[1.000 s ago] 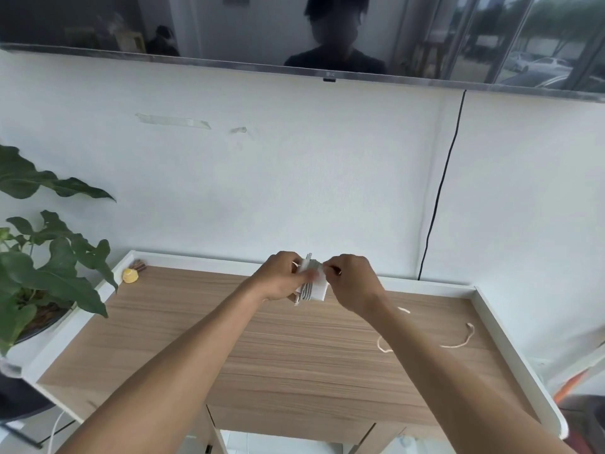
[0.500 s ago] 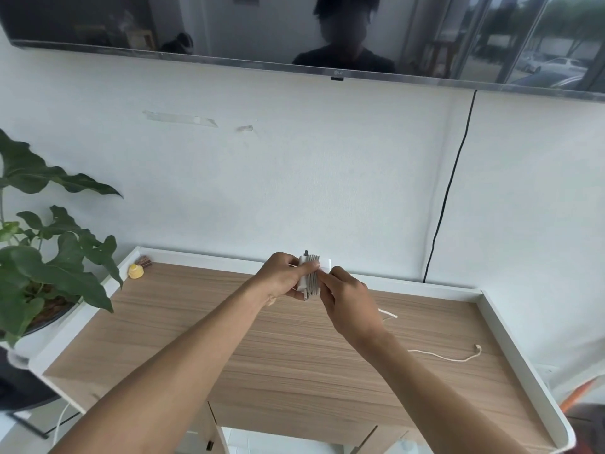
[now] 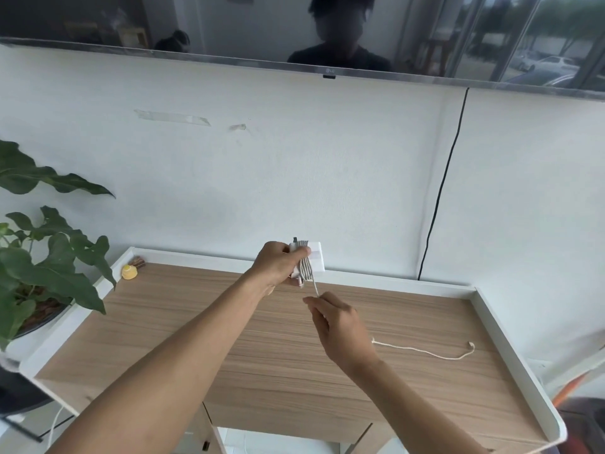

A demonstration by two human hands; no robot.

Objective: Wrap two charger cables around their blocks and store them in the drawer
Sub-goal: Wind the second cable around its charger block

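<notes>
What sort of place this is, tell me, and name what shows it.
Probably a living room or home office: a wall-mounted TV hangs above a wooden desk with a white rim, and a potted plant stands at its left.

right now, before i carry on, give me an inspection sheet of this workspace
surface: wooden table with a raised white rim
job's things: charger block held above the table's back edge, cable partly wound round it; second charger and drawer not seen
clutter: yellow object and brown item in the back left corner
grippers: left hand grips the block; right hand pinches the cable
cables: loose tail lies on the table; black cord hangs down the wall
surroundings: plant at left, TV above, tape on the wall
</notes>
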